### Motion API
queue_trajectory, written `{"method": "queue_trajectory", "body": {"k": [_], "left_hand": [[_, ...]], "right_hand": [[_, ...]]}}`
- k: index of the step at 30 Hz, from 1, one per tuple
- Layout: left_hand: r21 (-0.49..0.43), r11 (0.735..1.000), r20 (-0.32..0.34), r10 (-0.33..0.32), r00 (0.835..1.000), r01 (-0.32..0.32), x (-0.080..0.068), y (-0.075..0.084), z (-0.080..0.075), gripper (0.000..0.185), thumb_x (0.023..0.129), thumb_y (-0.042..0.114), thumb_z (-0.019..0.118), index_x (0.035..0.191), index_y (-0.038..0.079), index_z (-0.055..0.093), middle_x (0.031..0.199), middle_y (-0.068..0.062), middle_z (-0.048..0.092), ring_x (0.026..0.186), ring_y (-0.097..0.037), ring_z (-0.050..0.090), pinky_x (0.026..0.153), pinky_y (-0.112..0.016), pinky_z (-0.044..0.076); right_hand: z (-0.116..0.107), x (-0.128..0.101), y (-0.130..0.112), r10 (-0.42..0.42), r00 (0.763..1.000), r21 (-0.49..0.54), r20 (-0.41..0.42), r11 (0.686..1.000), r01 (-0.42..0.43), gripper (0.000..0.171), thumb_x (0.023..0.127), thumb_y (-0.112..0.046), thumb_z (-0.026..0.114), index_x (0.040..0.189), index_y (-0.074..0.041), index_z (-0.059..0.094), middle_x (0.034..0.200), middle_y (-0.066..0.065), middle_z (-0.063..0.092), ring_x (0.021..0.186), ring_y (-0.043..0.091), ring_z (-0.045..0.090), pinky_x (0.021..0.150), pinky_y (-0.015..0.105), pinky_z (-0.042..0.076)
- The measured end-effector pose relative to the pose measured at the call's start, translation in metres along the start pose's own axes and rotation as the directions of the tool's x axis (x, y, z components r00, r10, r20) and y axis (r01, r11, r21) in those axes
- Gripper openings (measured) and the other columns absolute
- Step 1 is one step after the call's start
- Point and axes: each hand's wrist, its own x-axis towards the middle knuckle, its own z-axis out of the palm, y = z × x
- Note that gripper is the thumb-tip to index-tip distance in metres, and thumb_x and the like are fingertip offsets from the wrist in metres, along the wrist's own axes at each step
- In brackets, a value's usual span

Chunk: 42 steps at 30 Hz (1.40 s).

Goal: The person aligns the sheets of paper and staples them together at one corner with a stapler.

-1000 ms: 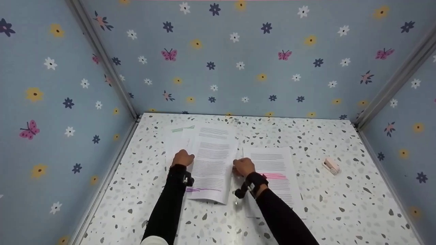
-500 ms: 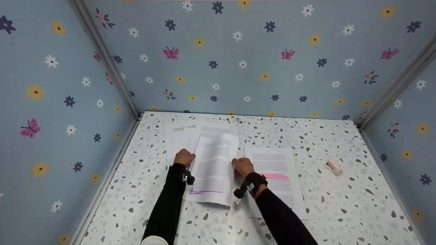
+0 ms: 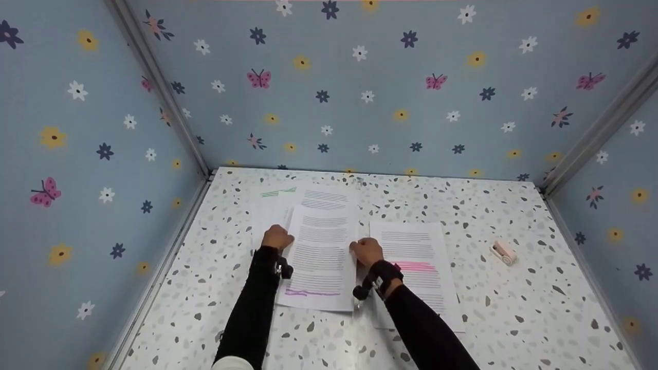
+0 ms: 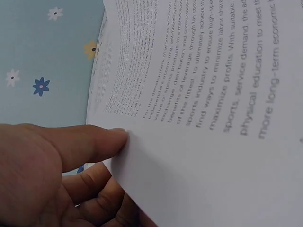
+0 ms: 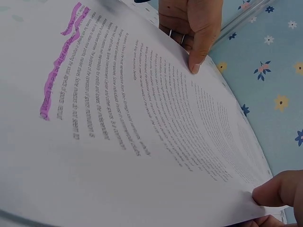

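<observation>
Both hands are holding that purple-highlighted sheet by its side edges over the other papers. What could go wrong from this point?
1. The purple-marked sheet is pinched only at its edges by the left hand and right hand; it already bows, so it might crease or slip.
2. It hangs over the stack beneath, so setting it down could leave it skewed.
3. The right forearm lies over the pink-highlighted sheet and may drag it.

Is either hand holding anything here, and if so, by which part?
Both hold one printed sheet with a purple highlight. The left hand pinches its left long edge, the right hand its right long edge, each about midway along.
</observation>
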Motion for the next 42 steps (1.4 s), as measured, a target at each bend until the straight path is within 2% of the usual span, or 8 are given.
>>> {"method": "queue_trajectory", "body": {"k": [6,10,14,17,22,30,37,42], "left_hand": [[-0.022,1.000,-0.002,-0.018,1.000,0.018,-0.003,0.004,-0.005,0.027,0.083,0.008,0.059,0.097,-0.014,0.066,0.102,-0.026,0.065,0.091,-0.038,0.061,0.089,-0.050,0.050],[-0.042,0.999,0.006,-0.024,1.000,0.025,-0.006,0.007,-0.009,0.017,0.086,0.008,0.061,0.075,-0.004,0.058,0.077,-0.012,0.053,0.069,-0.026,0.048,0.070,-0.039,0.047],[-0.078,0.996,0.056,-0.033,0.998,0.037,-0.007,0.012,-0.014,0.035,0.091,0.009,0.062,0.062,0.008,0.041,0.063,-0.001,0.032,0.056,-0.017,0.029,0.058,-0.032,0.031],[-0.076,0.996,0.077,-0.040,0.996,0.046,-0.007,0.017,-0.019,0.031,0.093,0.012,0.063,0.067,0.005,0.047,0.066,-0.002,0.036,0.059,-0.016,0.033,0.061,-0.031,0.033],[-0.066,0.996,0.085,-0.052,0.995,0.057,-0.005,0.026,-0.023,0.023,0.095,0.016,0.064,0.086,-0.003,0.057,0.078,-0.004,0.045,0.069,-0.018,0.041,0.069,-0.033,0.040],[-0.154,0.988,0.070,0.011,0.998,0.000,-0.006,0.048,-0.029,0.039,0.096,0.013,0.064,0.064,0.010,0.042,0.060,0.001,0.036,0.057,-0.016,0.037,0.058,-0.031,0.031],[-0.278,0.958,0.088,0.098,0.991,-0.070,-0.013,0.066,-0.033,0.052,0.098,0.011,0.064,0.060,0.017,0.029,0.056,0.002,0.025,0.052,-0.015,0.028,0.059,-0.033,0.028],[-0.348,0.927,0.073,0.177,0.982,-0.141,-0.020,0.083,-0.034,0.051,0.100,0.009,0.063,0.061,0.016,0.031,0.057,0.001,0.027,0.054,-0.016,0.026,0.062,-0.034,0.027]], "right_hand": [[-0.004,0.002,-0.001,0.002,1.000,0.009,0.002,1.000,-0.002,0.033,0.089,-0.019,0.062,0.063,-0.014,0.043,0.059,-0.001,0.042,0.054,0.016,0.044,0.050,0.028,0.035],[-0.008,-0.001,-0.004,-0.038,0.999,0.008,-0.007,0.999,0.039,0.032,0.090,-0.017,0.062,0.063,-0.014,0.044,0.059,-0.002,0.042,0.053,0.015,0.043,0.051,0.026,0.035],[-0.014,-0.004,-0.010,-0.064,0.998,0.047,-0.015,0.997,0.065,0.038,0.090,-0.014,0.061,0.059,-0.015,0.040,0.054,-0.003,0.037,0.049,0.014,0.041,0.048,0.027,0.036],[-0.019,-0.003,-0.014,-0.052,0.998,0.071,-0.021,0.996,0.054,0.040,0.091,-0.014,0.061,0.057,-0.016,0.039,0.053,-0.004,0.037,0.048,0.013,0.042,0.046,0.026,0.037],[-0.029,-0.001,-0.020,-0.031,0.999,0.082,-0.044,0.996,0.034,0.025,0.090,-0.015,0.062,0.066,-0.010,0.057,0.065,0.000,0.054,0.056,0.014,0.053,0.051,0.024,0.043],[-0.053,0.001,-0.029,-0.010,0.998,0.120,-0.056,0.993,0.016,0.021,0.093,-0.016,0.062,0.089,0.002,0.072,0.082,0.009,0.065,0.066,0.018,0.062,0.058,0.026,0.051],[-0.075,0.003,-0.032,-0.014,0.997,0.155,-0.075,0.988,0.026,0.027,0.094,-0.015,0.061,0.068,-0.008,0.055,0.067,0.001,0.051,0.062,0.016,0.054,0.055,0.025,0.048],[-0.095,0.000,-0.034,-0.014,0.996,0.197,-0.088,0.980,0.031,0.022,0.094,-0.015,0.062,0.075,-0.004,0.064,0.069,0.002,0.054,0.069,0.017,0.055,0.058,0.026,0.048]]}}
